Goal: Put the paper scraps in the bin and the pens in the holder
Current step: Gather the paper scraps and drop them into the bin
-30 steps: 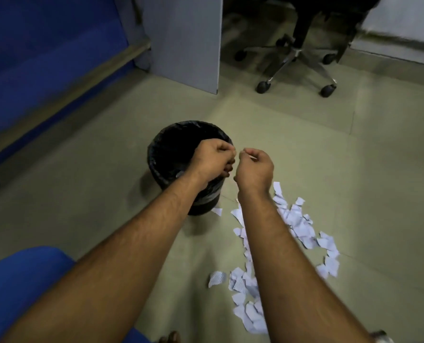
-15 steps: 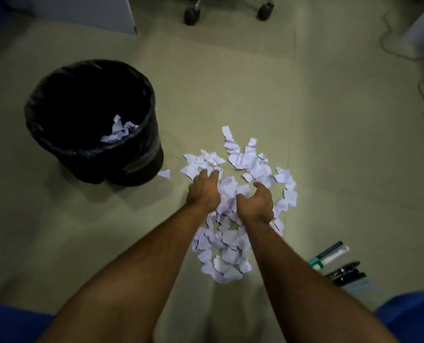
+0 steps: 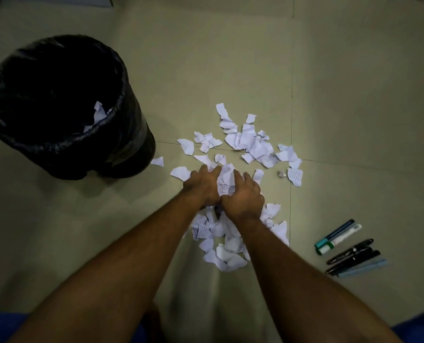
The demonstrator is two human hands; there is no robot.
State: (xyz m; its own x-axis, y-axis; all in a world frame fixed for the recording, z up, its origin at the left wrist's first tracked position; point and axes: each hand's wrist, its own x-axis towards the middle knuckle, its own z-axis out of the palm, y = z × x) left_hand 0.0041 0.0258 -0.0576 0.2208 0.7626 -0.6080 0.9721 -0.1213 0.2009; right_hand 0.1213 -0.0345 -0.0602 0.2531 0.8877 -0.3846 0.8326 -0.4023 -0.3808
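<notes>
Head view showed both hands, left (image 3: pixel 202 185) and right (image 3: pixel 243 194), cupped together around paper scraps (image 3: pixel 249 144) on the tiled floor (image 3: pixel 354 95). Bin (image 3: pixel 131 144) stood left of the scraps; pens (image 3: pixel 349 248) lay right.

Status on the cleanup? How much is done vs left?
Done: a few scraps already lie inside the black bin. In hand: the left hand and right hand are cupped together around a bunch from the paper scraps on the floor. Left: most of the pile still lies spread on the tiles, and the pens lie untouched at the right. No holder is in view.
</notes>
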